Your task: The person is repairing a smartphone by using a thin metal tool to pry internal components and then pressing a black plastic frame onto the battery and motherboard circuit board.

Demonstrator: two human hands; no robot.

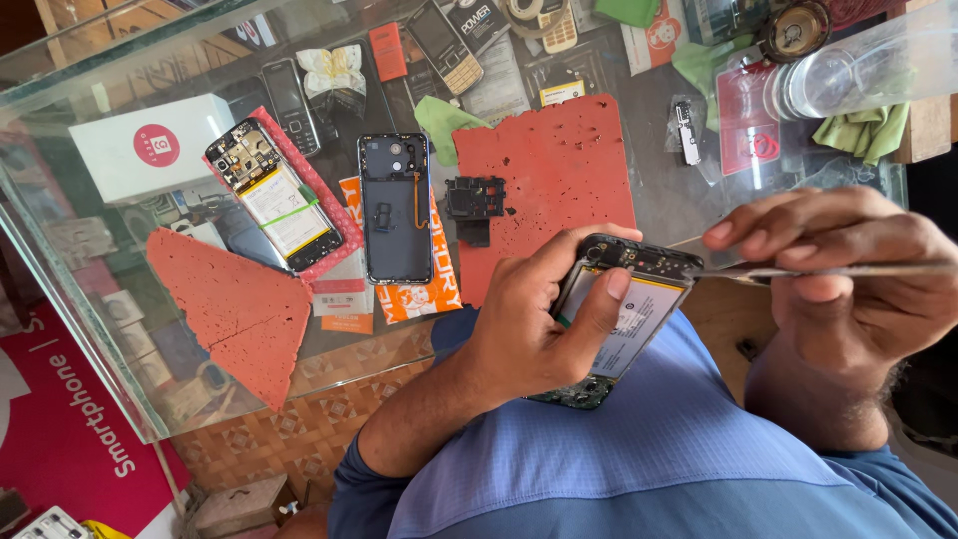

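Note:
My left hand grips an opened smartphone with its back off, thumb pressed on the white battery. The phone is tilted over my lap, just off the glass counter's edge. My right hand pinches metal tweezers. Their tip touches the top right corner of the phone's black upper board.
On the glass counter lie a red mat with a small black cover part, a dark phone back shell, another opened phone on a pink pad, a torn red mat piece, a white box, keypad phones and green cloths.

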